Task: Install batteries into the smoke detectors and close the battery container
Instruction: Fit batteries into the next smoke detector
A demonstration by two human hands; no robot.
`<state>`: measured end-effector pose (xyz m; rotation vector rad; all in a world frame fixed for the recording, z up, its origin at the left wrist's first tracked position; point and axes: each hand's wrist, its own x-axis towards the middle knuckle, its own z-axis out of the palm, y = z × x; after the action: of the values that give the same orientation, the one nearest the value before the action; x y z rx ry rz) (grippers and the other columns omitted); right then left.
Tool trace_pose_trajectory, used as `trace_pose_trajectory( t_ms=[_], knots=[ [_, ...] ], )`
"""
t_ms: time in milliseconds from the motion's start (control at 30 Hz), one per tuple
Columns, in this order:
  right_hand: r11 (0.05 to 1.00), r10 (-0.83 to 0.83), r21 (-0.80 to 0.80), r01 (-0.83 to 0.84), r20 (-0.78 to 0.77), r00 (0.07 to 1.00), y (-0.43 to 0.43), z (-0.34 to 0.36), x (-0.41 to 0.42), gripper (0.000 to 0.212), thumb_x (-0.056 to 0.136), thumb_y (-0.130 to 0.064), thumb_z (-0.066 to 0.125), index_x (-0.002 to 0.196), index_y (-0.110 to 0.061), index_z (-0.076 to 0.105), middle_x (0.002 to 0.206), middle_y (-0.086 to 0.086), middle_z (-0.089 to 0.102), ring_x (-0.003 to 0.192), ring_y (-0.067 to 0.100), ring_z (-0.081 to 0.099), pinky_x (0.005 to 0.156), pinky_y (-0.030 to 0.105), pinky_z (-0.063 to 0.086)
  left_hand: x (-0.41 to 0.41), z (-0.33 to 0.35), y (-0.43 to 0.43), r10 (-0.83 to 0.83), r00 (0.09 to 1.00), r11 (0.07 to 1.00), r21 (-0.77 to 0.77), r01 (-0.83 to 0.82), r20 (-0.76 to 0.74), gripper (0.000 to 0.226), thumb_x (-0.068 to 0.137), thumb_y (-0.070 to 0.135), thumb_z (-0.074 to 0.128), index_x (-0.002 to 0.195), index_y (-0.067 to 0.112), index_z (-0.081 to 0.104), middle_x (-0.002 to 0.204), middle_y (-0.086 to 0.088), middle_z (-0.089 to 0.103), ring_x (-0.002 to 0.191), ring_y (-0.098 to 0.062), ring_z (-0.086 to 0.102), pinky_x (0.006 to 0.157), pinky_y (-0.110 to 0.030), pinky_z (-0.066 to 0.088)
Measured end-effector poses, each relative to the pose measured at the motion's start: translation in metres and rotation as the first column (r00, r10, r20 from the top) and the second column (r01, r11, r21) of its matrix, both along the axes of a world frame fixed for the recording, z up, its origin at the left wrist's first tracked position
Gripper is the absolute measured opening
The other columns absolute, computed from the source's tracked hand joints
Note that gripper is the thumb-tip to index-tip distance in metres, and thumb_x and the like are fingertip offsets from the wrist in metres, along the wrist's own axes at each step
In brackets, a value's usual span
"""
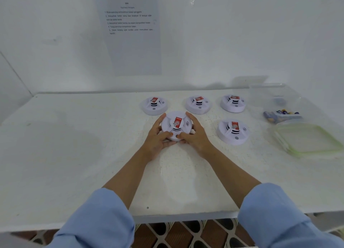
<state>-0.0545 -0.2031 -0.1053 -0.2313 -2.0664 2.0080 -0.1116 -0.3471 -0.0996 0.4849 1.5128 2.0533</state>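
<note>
Blue sleeves reach in from the near edge of the desk (74,154), and both hands are wrapped round one smoke detector (176,126), face up near the middle. Left hand (158,138) cups its left rim, right hand (193,134) the right rim, thumbs pressing on the near side — a firm two-handed grasp, detector resting on or just off the desk, can't tell which.

Four more detectors wait: three in a row (198,104) toward the far edge, a fourth (233,131) to the right of the held one. All sit face up, so whether any has batteries is not visible. My read: early days, or mid-batch at best.

Over by the right edge, an open clear container (275,93) holds batteries (281,114), and its green-rimmed lid (305,138) lies beside it, off — closing is yet to be done.

Each detector wears a red sticker, print too small to read. On the wall, a numbered instruction sheet (130,34); lines too blurred to read reliably.
</note>
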Motion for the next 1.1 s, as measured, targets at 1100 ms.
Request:
trace_pose_trajectory(
  t_ms=[1100],
  knots=[
    [0.936, 0.094, -0.347, -0.063, 0.072, 0.993, 0.007, 0.011, 0.01, 0.043, 0.096, -0.004, 0.041, 0.125, -0.036, 0.045, 0.124, 0.002, 0.056, 0.106, 0.028, 0.061, 0.079, 0.039, 0.057, 0.0, 0.002, 0.001, 0.027, 0.999, 1.0, -0.01, -0.026, 0.022, 0.048, 0.091, -0.004, 0.048, 0.121, 0.034, 0.048, 0.117, 0.005, 0.061, 0.1, -0.018, 0.064, 0.078, -0.034, 0.058]
  ],
)
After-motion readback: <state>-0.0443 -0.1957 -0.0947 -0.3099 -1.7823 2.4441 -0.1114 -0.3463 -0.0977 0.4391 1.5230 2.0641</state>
